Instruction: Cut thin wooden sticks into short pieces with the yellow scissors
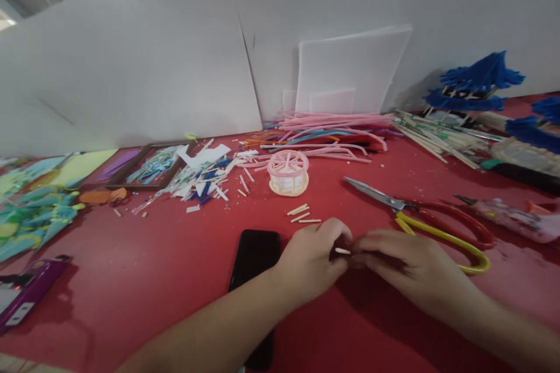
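Note:
My left hand (314,255) is closed in a loose pinch, with a short pale stick (342,251) showing between thumb and fingers. Close against its fingertips, my right hand (405,256) has its thumb and fingers pressed together; what they grip is hidden. Beyond the hands lie several short wooden stick pieces (300,215). Behind these stands a small round model (287,173), with a spoked pink ring on top and a pale disc as its base. A black phone (255,255) lies partly under my left forearm.
Scissors (406,207) with red and yellow handles lie to the right, beside a glue gun (511,217). Pink pipe cleaners (332,121) and bamboo sticks (441,134) are heaped at the back. Paper scraps (205,166), a brown tray (149,186) and a purple device (32,291) are leftward.

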Tool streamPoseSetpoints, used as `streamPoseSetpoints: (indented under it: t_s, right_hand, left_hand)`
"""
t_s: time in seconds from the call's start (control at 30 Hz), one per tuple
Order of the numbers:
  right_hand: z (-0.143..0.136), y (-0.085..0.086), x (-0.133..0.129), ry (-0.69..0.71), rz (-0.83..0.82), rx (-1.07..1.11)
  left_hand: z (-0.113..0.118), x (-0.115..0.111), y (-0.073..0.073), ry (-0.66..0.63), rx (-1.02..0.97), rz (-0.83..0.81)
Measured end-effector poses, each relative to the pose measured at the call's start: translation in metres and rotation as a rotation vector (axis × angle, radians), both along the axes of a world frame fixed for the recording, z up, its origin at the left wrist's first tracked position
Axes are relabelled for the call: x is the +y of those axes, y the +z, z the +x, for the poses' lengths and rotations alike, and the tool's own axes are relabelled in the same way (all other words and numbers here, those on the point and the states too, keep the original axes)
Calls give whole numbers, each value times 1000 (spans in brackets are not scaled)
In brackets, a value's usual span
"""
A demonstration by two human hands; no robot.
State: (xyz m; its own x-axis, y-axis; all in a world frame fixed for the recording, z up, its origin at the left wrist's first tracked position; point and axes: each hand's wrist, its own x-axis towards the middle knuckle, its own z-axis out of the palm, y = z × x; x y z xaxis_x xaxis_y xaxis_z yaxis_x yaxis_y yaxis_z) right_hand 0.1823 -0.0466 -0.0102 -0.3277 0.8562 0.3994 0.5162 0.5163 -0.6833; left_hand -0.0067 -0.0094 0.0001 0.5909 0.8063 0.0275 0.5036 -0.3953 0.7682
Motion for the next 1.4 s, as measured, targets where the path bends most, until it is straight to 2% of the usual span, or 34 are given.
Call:
streamPoseSetpoints:
  t_s: [0.07,0.17,0.27,0.37,0.53,0.73,1.03,1.4]
  right_hand:
    - [-1,2,1,-22,-35,13]
    - [-2,2,1,-71,-95,35]
    - [-2,-2,0,-198,-162,133]
    - [0,-5,-1,-284,-179,187]
    - [3,-4,-2,-204,-98,34]
    - [2,-3,-1,-131,34,-52]
    - [0,-2,0,-119,-115,21]
    - [-3,3,-1,-68,-78,25]
  left_hand:
    - [0,0,0,8,-8,39]
    - [0,0,1,33,-69,-2]
    - [1,0,5,94,-107,-55]
    - [2,0,8,115,-43,-35]
    - [0,-1,6,-30,76,69]
    - [-1,-2,0,-46,99,38]
    - [4,-5,11,-115,223,135]
    - [0,-4,4,-175,167,207]
